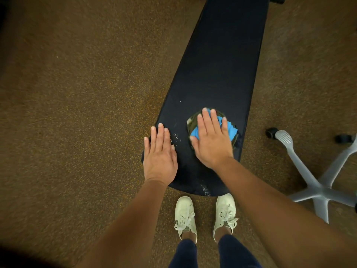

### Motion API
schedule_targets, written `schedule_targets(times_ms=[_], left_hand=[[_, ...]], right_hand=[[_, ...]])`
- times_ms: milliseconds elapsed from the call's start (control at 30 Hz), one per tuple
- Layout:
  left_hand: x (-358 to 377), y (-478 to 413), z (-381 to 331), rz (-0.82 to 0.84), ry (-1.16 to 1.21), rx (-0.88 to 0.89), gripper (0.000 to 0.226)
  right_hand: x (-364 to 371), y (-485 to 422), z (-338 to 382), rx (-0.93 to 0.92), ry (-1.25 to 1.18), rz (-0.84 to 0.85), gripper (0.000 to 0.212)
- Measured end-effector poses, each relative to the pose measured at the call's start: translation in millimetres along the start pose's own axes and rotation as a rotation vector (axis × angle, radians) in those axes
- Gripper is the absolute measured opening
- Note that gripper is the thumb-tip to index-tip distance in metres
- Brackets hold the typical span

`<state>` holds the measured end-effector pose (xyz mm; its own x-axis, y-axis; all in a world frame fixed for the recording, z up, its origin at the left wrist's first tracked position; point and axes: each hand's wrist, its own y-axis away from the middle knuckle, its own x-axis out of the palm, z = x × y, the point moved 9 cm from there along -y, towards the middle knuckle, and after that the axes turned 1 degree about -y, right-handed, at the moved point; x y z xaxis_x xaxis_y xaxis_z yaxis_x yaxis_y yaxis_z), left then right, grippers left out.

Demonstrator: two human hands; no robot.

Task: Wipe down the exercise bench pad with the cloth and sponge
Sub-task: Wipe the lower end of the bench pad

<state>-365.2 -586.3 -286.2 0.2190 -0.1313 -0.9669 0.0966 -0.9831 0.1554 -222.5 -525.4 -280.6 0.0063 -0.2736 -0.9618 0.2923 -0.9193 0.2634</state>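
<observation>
A long black bench pad (218, 64) runs from the top of the view down to my feet. My right hand (211, 140) lies flat with straight fingers on a blue cloth (230, 129), pressing it onto the pad near its right edge. Under the cloth lies a dark green piece (192, 119), perhaps the sponge, though I cannot tell for sure. At the pad's left edge my left hand (159, 153) rests flat on the surface and holds nothing. White specks (176, 136) show on the pad between my hands, and more (204, 188) at its near end.
Brown speckled floor (77, 93) surrounds the bench. A grey office-chair base (320, 182) with black castors stands close to the right of the bench. My white shoes (185, 215) stand at the near end of the pad.
</observation>
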Motion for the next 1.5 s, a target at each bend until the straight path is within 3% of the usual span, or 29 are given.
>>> schedule_targets(times_ms=[67, 167, 233, 400, 467, 600, 667, 800, 833, 967, 1000, 1067, 1167, 1233, 1300, 1400, 1433, 1500], left_hand=[[0, 0, 0, -0.007, 0.005, -0.002, 0.055], [0, 0, 1, -0.005, 0.012, 0.006, 0.056], [-1, 1, 0, 0.0, 0.01, 0.012, 0.056], [1, 1, 0, 0.021, 0.004, 0.003, 0.057], [0, 1, 1, 0.017, 0.005, 0.003, 0.058], [2, 1, 0, 0.023, 0.012, 0.0, 0.056], [2, 0, 1, 0.029, 0.008, -0.01, 0.057], [1, 0, 1, 0.021, -0.003, -0.039, 0.057], [0, 0, 1, 0.015, 0.003, -0.051, 0.057], [-1, -2, 0, 0.001, 0.024, -0.099, 0.056], [-1, -3, 0, 0.003, 0.027, -0.119, 0.057], [0, -3, 1, 0.005, 0.031, -0.169, 0.058], [0, -4, 1, -0.003, 0.06, -0.233, 0.059], [0, -5, 3, -0.026, 0.089, -0.284, 0.059], [-1, -5, 5, -0.05, 0.117, -0.341, 0.059], [-2, -6, 5, -0.076, 0.121, -0.393, 0.059], [-3, -6, 4, -0.08, 0.118, -0.408, 0.059], [-2, -7, 4, -0.082, 0.121, -0.442, 0.06]], right_hand=[[0, -8, 26, -0.008, -0.013, 0.01, 0.067], [9, 21, 50, -0.34, 0.064, 0.044, 0.065], [11, 29, 31, -0.439, 0.106, 0.059, 0.065], [-6, -21, 15, -0.047, 0.007, 0.049, 0.066], [-4, -17, 34, -0.085, 0.001, 0.042, 0.066], [5, 17, 22, -0.445, 0.109, 0.071, 0.065], [0, 3, 8, -0.386, 0.115, 0.054, 0.067], [-5, -32, 23, -0.057, -0.01, 0.018, 0.067], [-3, -29, 30, -0.086, 0.005, 0.019, 0.066], [3, 5, 19, -0.556, 0.117, 0.057, 0.065], [3, 3, 9, -0.599, 0.148, 0.061, 0.066], [-3, -21, -2, -0.508, 0.156, 0.065, 0.068], [-14, -62, 16, -0.233, 0.052, 0.052, 0.07], [-13, -67, 33, -0.169, 0.051, 0.048, 0.07], [-10, -52, 41, -0.322, 0.092, 0.04, 0.068], [-5, -31, 28, -0.707, 0.181, 0.07, 0.068], [-7, -37, 21, -0.744, 0.203, 0.072, 0.069], [-17, -68, 14, -0.614, 0.175, 0.063, 0.07]])
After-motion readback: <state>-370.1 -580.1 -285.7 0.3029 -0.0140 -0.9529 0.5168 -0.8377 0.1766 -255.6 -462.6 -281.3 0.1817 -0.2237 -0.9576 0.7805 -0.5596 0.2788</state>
